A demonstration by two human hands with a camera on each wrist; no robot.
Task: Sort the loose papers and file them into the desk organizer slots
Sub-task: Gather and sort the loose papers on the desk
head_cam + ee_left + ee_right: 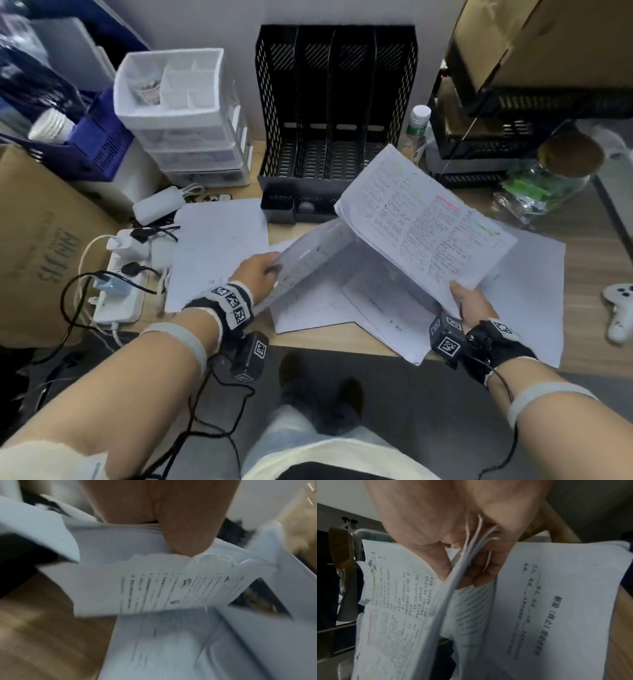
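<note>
My right hand grips a stack of printed pages with coloured highlights by its near corner and holds it tilted above the desk; thumb and fingers clamp the sheaf in the right wrist view. My left hand pinches the edge of another bundle of sheets, lifted at a slant; the left wrist view shows my thumb pressing on that bundle. More loose papers lie flat on the desk. The black mesh desk organizer stands behind them, its upright slots bare.
White drawer unit stands left of the organizer, a power strip with chargers at the desk's left edge. A bottle, black crates and a plastic bag crowd the right. A white game controller lies far right.
</note>
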